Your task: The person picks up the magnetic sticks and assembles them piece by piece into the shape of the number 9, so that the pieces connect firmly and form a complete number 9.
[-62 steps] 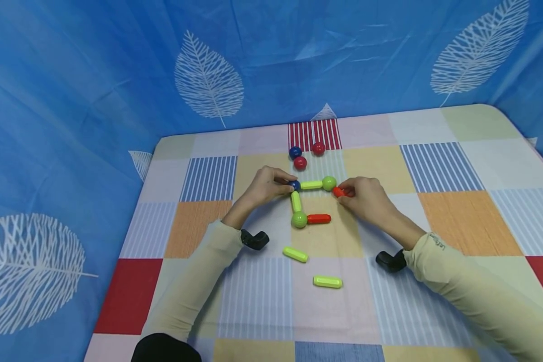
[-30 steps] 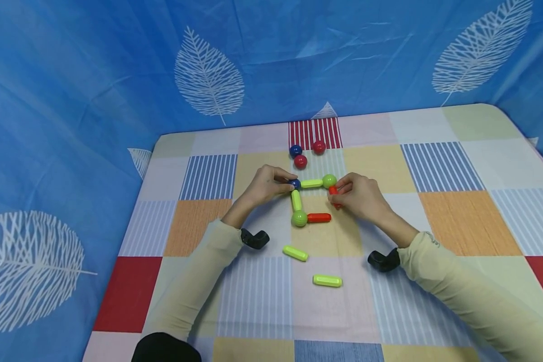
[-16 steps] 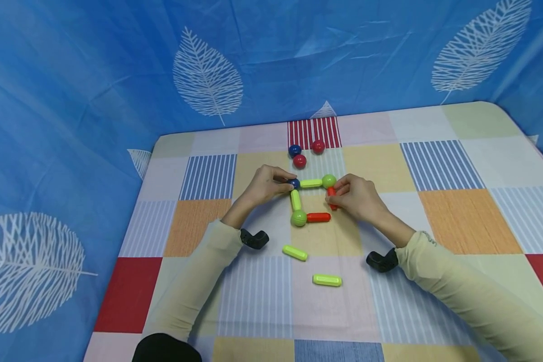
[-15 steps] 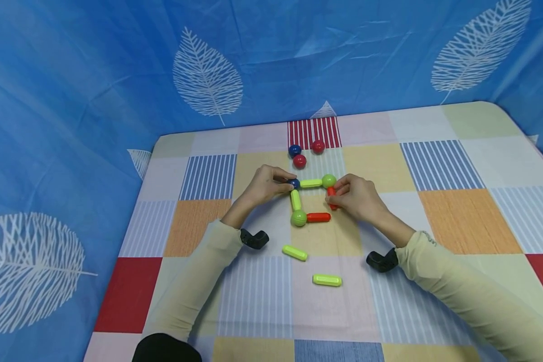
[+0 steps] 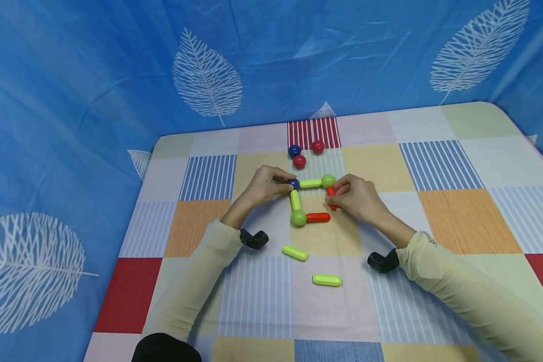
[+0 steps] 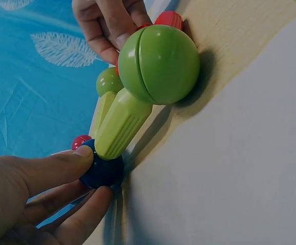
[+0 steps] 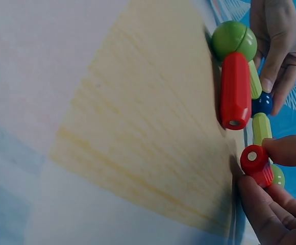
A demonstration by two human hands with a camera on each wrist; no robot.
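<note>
- Your left grip (image 5: 266, 185) is clamped on the corner blue ball (image 6: 104, 172), held between thumb and fingers.
- Your right grip (image 5: 359, 197) pinches the held red rod (image 5: 331, 197); a silvery disc shows in its near end.
- You have that rod on the right side of the joined pieces, its far end at the far green ball (image 5: 328, 181).
- From the corner blue ball, the upper lime rod (image 5: 310, 184) runs right to the far green ball; the side lime rod (image 5: 295, 200) runs towards you to the near green ball (image 5: 298, 218).
- The second red rod (image 5: 318, 217) points right from the near green ball, its free end apart from the held one.
- Closer to you lie a slanted lime rod (image 5: 294, 252) and a level lime rod (image 5: 327, 280), well apart.
- Beyond your hands, a loose blue ball (image 5: 294, 151) sits just beside a red ball (image 5: 299, 161), with another red ball (image 5: 318, 146) to the right.
- Patchwork covers the counter (image 5: 253, 296); a blue curtain (image 5: 298, 65) hangs behind.
</note>
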